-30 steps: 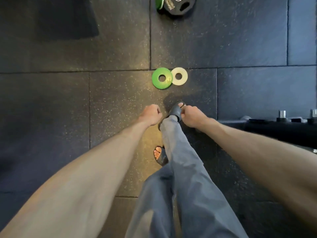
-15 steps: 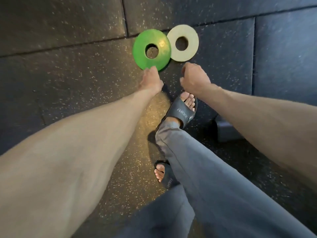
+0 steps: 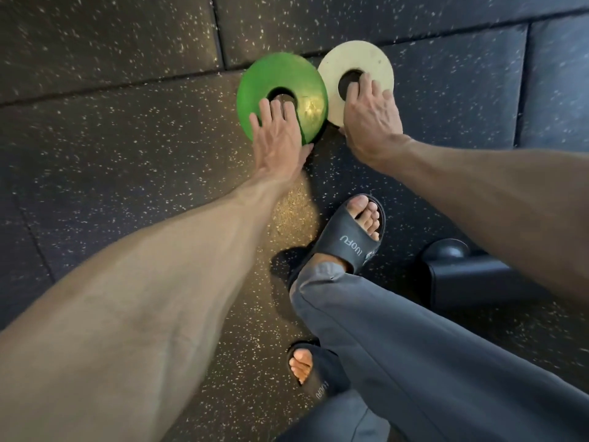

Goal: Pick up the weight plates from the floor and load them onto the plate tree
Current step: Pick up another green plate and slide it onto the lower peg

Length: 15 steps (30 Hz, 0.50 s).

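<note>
Dark speckled rubber floor tiles — seams showing.

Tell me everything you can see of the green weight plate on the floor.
The small round green weight plate is a disc with a round centre hole, smooth and glossy, with a bright glare patch right of the hole. It is down on the dark speckled rubber floor, flat or barely tipped; I cannot tell which. Its right edge meets the cream round weight plate. The left hand covers its near side: fingertips reach the hole's rim and the thumb hooks the near edge.
</note>
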{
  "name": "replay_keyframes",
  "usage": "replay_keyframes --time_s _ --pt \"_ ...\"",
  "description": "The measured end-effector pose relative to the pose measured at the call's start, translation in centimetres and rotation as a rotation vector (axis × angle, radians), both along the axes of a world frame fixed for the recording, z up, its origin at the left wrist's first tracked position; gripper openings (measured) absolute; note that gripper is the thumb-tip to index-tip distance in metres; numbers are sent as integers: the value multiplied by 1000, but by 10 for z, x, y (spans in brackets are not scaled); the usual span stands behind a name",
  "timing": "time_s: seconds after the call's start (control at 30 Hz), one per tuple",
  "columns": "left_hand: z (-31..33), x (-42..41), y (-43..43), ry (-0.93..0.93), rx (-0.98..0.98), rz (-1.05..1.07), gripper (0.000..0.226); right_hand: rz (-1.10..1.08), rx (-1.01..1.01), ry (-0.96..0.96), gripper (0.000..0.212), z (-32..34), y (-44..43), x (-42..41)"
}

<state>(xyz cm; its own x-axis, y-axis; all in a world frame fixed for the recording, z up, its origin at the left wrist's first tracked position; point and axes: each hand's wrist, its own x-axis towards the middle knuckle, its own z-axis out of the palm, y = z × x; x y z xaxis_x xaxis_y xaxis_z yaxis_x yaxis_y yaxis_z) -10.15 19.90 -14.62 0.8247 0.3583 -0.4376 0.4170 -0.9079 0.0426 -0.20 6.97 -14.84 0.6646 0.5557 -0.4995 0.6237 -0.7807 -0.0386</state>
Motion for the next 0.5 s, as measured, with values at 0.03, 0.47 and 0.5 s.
replay_keyframes --time_s 0.03,0.47,0.5 --pt "5 0 4 2 -33 -12 76 3 -4 5 55 5 -1 -2" --pt "206 -6 10 334 -490 239 31 -429 32 397 31 210 -55 -81" --pt "230 -15 6 331 -498 224 30 -388 31 376 29 238 -60 -90"
